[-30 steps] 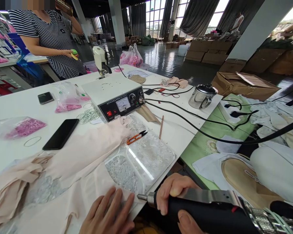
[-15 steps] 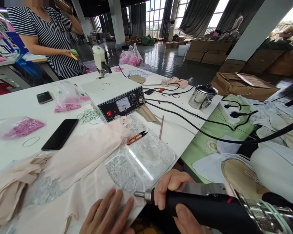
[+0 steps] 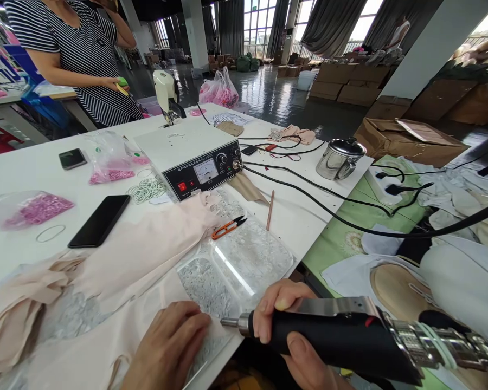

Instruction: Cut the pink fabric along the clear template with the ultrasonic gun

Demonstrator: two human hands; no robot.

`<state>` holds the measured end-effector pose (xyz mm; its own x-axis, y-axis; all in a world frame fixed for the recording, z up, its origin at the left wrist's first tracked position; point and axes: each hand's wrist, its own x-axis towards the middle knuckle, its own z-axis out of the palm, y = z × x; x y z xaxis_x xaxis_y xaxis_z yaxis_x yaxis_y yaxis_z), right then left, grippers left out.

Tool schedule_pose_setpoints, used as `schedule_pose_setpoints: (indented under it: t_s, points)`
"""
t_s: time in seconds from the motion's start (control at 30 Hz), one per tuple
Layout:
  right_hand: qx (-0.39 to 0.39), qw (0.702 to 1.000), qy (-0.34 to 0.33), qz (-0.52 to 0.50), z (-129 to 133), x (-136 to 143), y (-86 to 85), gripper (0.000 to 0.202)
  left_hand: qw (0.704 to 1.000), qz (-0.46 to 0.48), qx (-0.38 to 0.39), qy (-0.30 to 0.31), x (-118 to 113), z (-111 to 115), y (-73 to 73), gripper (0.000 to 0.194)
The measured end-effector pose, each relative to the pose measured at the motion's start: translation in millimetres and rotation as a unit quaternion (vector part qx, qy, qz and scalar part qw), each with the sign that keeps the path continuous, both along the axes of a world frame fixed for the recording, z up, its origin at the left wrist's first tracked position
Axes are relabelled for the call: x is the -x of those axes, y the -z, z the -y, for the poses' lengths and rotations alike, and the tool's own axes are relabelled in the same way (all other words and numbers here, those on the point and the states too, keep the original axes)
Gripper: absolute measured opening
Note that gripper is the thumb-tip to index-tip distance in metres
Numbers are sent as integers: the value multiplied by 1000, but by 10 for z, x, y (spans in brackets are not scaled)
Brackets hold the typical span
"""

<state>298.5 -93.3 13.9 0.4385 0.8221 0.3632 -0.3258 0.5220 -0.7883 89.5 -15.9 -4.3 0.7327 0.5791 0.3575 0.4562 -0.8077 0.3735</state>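
Observation:
My right hand (image 3: 287,314) is wrapped around a black handheld ultrasonic welding gun (image 3: 329,341), whose metal tip points left. My left hand (image 3: 173,336) lies just left of that tip, its fingers bent and drawn together on the edge of a pale pink fabric piece (image 3: 93,346); the fingertips are partly hidden. Under the fabric is a clear sheet (image 3: 252,260) over a grey mottled surface. Orange thread snips (image 3: 228,227) lie on the sheet, blades pointing right. Another pale pink fabric piece (image 3: 146,233) spreads behind, and a folded fabric bundle (image 3: 20,309) sits at left.
A control box (image 3: 203,168) with a dial stands behind, its black cable (image 3: 350,230) running right. Around it are a phone (image 3: 100,221), pink bags (image 3: 36,211), a pencil (image 3: 270,210) and a lidded metal mug (image 3: 340,158). A person in stripes (image 3: 77,59) stands at back left.
My left hand has gone from spread, flat fingers to bent fingers held together at the fabric's edge, shifting slightly left. The welding gun's tip has moved only slightly.

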Motion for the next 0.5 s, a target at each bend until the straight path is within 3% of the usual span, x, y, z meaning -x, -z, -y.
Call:
schedule_pose_setpoints:
  t_s: [0.23,0.5]
  points:
    - [-5,1000,-4,-3,-1,-39,1,16,996,7,91,9,-77,-99,106,26]
    - [0,1000,-4,8,9,-50,1,17,992,-18,126,22,-138,-141,46,27]
